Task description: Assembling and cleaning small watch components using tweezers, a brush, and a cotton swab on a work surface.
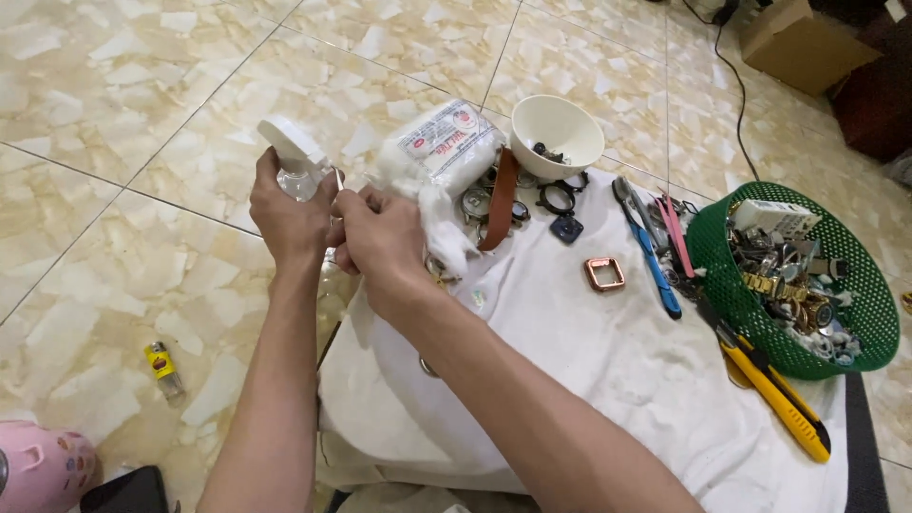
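left hand (288,214) is curling closed, fingers wrapped, knuckles facing the camera | right hand (380,242) is pinching shut just beside it, touching it | both forearms are reaching forward, bare, converging at the wrists

The floor (133,85) is covered in large glossy tiles, marbled in cream and beige and divided by thin dark grout lines. Soft reflections of light are seen on the tiles. A brown cardboard box (803,43) is set at the far right corner, and a black cable (736,85) is trailed across the floor beside it
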